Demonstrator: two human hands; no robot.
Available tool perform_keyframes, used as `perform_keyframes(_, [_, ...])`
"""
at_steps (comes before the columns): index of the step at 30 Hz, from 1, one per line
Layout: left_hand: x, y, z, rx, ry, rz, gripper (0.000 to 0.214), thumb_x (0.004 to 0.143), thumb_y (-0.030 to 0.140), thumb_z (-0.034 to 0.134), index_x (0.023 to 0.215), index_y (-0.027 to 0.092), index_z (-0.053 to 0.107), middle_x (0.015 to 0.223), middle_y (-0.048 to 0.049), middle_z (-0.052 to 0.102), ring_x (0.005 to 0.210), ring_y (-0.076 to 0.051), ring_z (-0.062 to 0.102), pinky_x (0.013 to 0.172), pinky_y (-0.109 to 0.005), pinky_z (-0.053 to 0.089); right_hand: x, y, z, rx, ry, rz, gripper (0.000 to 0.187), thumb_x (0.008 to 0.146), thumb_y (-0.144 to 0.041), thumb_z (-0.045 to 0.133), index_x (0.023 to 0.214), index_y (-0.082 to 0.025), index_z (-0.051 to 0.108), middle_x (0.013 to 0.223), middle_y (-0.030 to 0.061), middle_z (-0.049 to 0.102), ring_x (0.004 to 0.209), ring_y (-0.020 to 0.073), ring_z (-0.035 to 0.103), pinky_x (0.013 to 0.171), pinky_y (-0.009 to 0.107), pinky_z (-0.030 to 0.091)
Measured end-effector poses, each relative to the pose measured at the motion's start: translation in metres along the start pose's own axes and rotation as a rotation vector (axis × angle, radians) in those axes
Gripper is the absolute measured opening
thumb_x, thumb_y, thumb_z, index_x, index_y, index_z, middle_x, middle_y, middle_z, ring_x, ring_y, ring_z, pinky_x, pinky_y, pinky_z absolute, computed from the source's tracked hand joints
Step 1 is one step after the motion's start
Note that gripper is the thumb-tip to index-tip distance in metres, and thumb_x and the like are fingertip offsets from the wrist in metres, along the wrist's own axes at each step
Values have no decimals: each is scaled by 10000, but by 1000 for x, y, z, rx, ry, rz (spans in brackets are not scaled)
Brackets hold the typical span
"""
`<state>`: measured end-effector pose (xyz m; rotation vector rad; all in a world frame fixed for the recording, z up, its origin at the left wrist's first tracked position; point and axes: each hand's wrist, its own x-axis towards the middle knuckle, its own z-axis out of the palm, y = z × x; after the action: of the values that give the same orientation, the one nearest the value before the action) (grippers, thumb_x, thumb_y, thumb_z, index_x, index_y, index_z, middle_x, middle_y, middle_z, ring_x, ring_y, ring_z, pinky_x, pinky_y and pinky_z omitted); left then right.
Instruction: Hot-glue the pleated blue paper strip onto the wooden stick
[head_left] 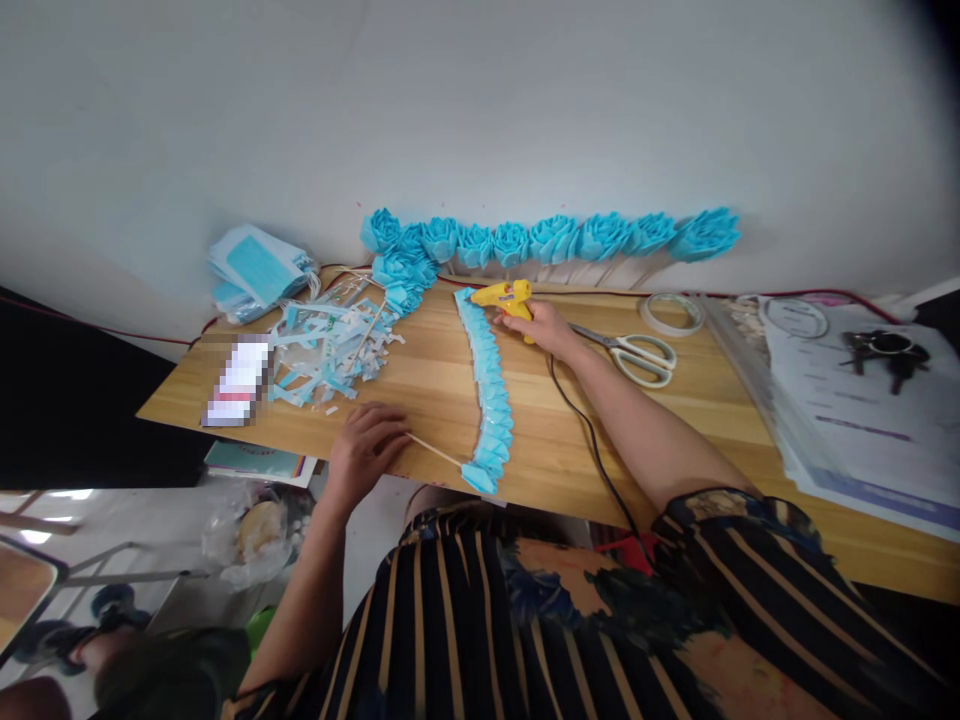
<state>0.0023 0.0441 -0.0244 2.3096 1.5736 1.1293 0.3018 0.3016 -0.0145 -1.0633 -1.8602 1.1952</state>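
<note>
My right fingers [516, 322] grip glue gun [499, 294] | left fingers [388, 429] pinch stick [435, 449] at near edge of worktop [424, 390] | open room between blue strip [495, 420] and cord [596, 440]

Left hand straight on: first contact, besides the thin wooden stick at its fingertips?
The left hand would probably meet the long, light-blue, pleated fabric strip on the wooden tabletop; exact height is unclear.

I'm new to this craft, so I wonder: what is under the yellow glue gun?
Under its nozzle lies the far end of the pleated blue strip, on the wooden table. What the glue gun and the right hand cover cannot be seen.
</note>
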Motion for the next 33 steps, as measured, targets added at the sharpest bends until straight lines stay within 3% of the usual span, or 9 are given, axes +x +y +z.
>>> perform_keyframes(7, [0, -1, 0, 9, 0, 12, 92, 984, 285, 695, 1001, 214, 752, 1093, -85, 751, 1070, -256, 652, 945, -444, 512, -1, -3, 0, -74, 14, -7, 295, 836, -349, 735, 1041, -140, 776, 1087, 105, 807, 1018, 311, 752, 956, 471, 578])
perform_keyframes(14, [-1, -1, 1, 9, -3, 22, 62, 974, 246, 705, 1003, 208, 744, 1104, -82, 747, 1070, -255, 646, 945, -437, 504, -2, -5, 0, 81, 22, 28, 314, 836, -325, 716, 1082, -132, 750, 1094, 111, 809, 1039, 269, 752, 958, 398, 578])
perform_keyframes(21, [0, -1, 0, 15, 5, 33, 58, 966, 236, 713, 1007, 209, 744, 1098, -80, 746, 1068, -261, 646, 942, -439, 500, 1, -1, 0, -28, 21, 14, 283, 818, -323, 755, 1030, -135, 772, 1064, 94, 809, 1013, 289, 750, 960, 420, 566])
perform_keyframes(25, [0, 0, 1, 17, 10, 31, 52, 963, 238, 717, 1000, 210, 741, 1095, -79, 745, 1066, -262, 646, 937, -436, 498, 1, -2, 1, 64, 40, 31, 293, 819, -326, 734, 1048, -145, 760, 1068, 89, 810, 929, 230, 733, 816, 327, 577])
perform_keyframes(29, [0, -1, 1, 13, 5, 32, 52, 967, 237, 712, 999, 208, 740, 1087, -80, 744, 1065, -262, 644, 931, -437, 499, 2, -2, 2, 220, 86, 52, 328, 816, -322, 690, 1090, -148, 735, 1067, 89, 810, 745, 148, 660, 602, 236, 494])
perform_keyframes(33, [0, -1, 1, 18, 1, 35, 54, 968, 230, 710, 1010, 205, 735, 1102, -84, 740, 1066, -259, 641, 933, -440, 499, 1, -4, 2, 230, 86, 52, 326, 802, -324, 703, 1075, -147, 727, 1074, 89, 806, 756, 140, 647, 584, 220, 476])
